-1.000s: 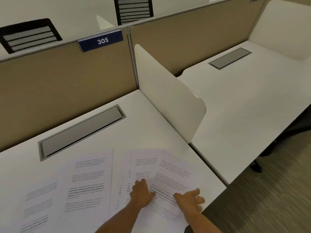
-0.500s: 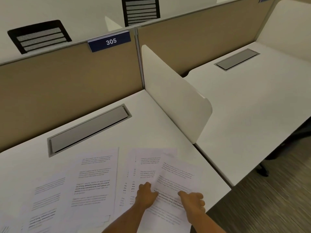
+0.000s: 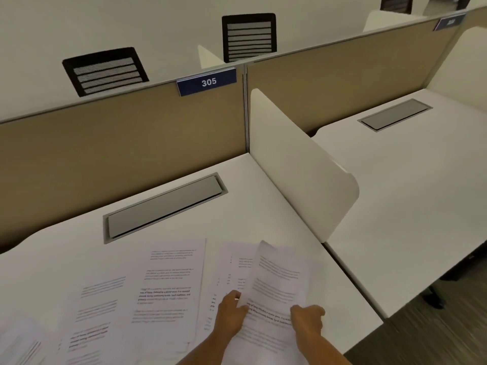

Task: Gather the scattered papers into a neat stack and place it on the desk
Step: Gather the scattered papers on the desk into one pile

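Several printed papers lie scattered on the near half of the white desk (image 3: 253, 206). One printed sheet (image 3: 279, 283) at the right is lifted off the desk, its far edge curling up. My left hand (image 3: 232, 312) grips its left edge, and my right hand (image 3: 307, 321) holds its right side. Under it lies another sheet (image 3: 232, 262). A sheet with bold text (image 3: 168, 283) lies to the left, with more papers (image 3: 97, 306) overlapping toward the lower left corner.
A grey cable hatch (image 3: 164, 206) is set in the desk behind the papers. A white divider panel (image 3: 303, 164) stands on the right, with a neighbouring desk (image 3: 411, 185) beyond it. A tan partition (image 3: 118, 143) labelled 305 closes the back. Floor lies at lower right.
The right sheet has been lifted off the desk between both hands, its far edge now curling up. My view has shifted right and down relative to the scene.
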`<state>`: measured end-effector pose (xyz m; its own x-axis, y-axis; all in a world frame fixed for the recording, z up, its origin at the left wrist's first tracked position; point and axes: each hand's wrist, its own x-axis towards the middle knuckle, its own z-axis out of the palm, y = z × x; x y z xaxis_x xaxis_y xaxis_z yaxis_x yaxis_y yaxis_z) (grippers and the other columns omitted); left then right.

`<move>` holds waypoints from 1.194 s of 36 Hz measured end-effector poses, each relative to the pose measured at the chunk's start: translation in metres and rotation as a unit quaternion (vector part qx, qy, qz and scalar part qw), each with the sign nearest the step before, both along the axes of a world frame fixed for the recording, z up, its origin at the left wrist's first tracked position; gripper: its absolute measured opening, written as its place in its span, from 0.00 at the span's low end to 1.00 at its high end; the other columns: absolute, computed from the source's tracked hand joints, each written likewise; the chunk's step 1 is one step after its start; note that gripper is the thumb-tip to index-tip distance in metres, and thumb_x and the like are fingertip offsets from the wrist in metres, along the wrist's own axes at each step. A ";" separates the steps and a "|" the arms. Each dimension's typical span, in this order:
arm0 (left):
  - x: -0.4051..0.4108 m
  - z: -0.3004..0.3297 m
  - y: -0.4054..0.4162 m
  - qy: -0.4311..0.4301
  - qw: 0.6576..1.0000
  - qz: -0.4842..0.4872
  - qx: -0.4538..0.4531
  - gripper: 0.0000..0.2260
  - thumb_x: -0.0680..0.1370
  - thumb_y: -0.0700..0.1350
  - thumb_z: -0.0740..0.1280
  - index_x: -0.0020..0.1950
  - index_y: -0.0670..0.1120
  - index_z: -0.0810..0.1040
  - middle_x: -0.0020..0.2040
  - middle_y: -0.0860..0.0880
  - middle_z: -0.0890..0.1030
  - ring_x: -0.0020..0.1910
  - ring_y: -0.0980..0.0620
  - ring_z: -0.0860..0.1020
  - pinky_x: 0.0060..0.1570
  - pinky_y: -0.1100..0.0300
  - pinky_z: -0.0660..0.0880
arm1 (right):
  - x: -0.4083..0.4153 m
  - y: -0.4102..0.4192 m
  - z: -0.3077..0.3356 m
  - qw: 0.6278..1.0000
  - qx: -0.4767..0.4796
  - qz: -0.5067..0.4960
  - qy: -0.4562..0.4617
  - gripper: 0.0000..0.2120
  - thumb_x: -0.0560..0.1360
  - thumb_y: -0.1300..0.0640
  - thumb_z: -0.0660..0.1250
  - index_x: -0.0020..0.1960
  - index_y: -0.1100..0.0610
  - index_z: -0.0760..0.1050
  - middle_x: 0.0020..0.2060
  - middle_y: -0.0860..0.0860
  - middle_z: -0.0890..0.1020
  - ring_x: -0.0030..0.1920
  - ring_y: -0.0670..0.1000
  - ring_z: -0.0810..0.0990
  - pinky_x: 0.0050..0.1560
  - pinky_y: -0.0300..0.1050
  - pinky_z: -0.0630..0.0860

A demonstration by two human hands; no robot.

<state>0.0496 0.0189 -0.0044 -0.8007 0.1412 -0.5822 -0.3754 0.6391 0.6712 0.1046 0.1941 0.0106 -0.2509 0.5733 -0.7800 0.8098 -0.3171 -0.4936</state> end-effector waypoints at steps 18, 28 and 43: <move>-0.024 -0.006 -0.021 0.029 0.995 0.011 -0.095 0.02 0.80 0.42 0.63 0.47 0.46 0.73 0.51 0.47 0.81 0.46 0.52 0.78 0.52 0.56 0.78 | -0.034 -0.032 -0.012 0.958 0.140 0.222 -0.115 0.17 0.78 0.53 0.61 0.65 0.54 0.74 0.62 0.59 0.72 0.63 0.62 0.69 0.64 0.55 0.72; -0.048 -0.011 -0.032 0.036 0.977 -0.054 -0.204 0.28 0.80 0.51 0.63 0.76 0.42 0.59 0.75 0.43 0.62 0.72 0.45 0.65 0.69 0.54 0.69 | -0.047 -0.035 -0.017 0.964 0.137 0.177 -0.147 0.38 0.72 0.51 0.70 0.76 0.59 0.56 0.73 0.61 0.58 0.70 0.64 0.61 0.71 0.57 0.66; -0.071 -0.022 -0.034 -0.005 0.984 -0.036 -0.172 0.30 0.78 0.50 0.68 0.75 0.42 0.60 0.70 0.40 0.67 0.69 0.42 0.67 0.69 0.52 0.69 | -0.058 -0.042 -0.017 0.965 0.108 0.199 -0.136 0.35 0.71 0.54 0.70 0.71 0.63 0.57 0.65 0.62 0.64 0.65 0.63 0.66 0.65 0.56 0.73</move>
